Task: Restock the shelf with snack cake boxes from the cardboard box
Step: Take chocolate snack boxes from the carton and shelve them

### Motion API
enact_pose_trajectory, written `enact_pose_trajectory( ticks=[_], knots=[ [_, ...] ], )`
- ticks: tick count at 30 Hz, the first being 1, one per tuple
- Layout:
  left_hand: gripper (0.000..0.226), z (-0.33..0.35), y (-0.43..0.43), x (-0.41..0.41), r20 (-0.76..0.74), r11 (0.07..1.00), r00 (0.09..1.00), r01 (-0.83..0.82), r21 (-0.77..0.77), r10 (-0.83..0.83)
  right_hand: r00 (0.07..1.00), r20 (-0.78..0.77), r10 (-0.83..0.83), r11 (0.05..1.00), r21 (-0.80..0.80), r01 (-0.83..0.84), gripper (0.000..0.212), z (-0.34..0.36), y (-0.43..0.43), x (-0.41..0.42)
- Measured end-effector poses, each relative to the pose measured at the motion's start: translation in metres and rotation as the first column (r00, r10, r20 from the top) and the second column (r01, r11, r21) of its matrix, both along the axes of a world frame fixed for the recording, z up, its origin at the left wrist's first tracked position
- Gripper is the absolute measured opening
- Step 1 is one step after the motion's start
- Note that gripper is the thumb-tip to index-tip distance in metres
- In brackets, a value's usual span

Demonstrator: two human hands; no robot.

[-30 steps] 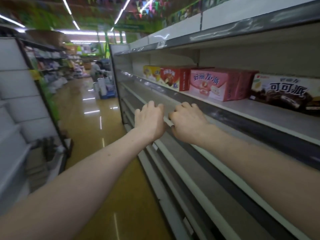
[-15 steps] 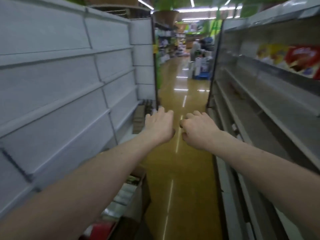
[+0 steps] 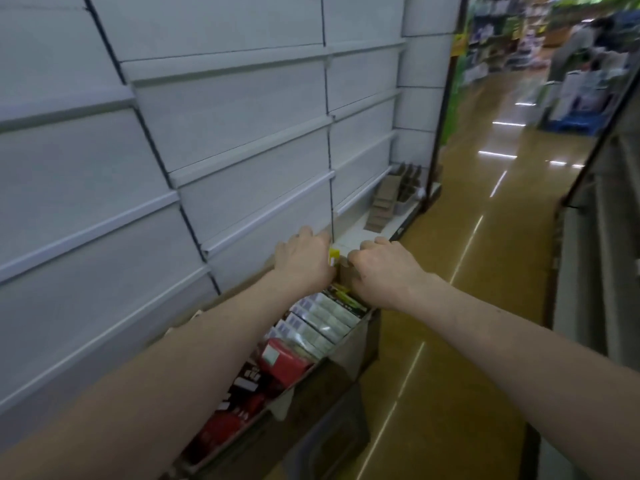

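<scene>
Plainly much is left: the carton [image 3: 349, 344] is packed with boxes [image 3: 322, 317]. Both the left hand [image 3: 304, 261] and right hand [image 3: 384, 271] hang over its far end with fingers curled; whether either grips a box I cannot tell.

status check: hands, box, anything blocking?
Left hand and right hand both reaching over the far end of the cardboard box, no visible grip on anything. Snack cake boxes packed inside, none lifted. Nothing blocking.
</scene>
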State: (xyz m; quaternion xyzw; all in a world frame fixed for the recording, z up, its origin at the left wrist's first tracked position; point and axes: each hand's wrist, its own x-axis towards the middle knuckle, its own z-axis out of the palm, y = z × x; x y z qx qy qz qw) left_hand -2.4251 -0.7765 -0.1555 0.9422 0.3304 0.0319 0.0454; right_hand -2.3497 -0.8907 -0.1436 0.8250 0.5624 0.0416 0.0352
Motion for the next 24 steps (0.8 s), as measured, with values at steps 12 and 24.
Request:
enact_pose_trajectory(
  ticks=[12, 24],
  knots=[
    [0.049, -0.075, 0.099, -0.101, -0.144, 0.954, 0.967, -0.235, -0.186, 0.210, 0.970, -0.215, 0.112, 0.988, -0.080, -0.132, 0.033, -0.077, 0.094, -0.048],
    [0.060, -0.184, 0.177, -0.152, -0.144, 0.712, 0.897, -0.421, -0.562, 0.417, 0.893, -0.442, 0.088, 0.935, -0.272, -0.226, 0.052, -0.177, 0.174, -0.131]
  ],
)
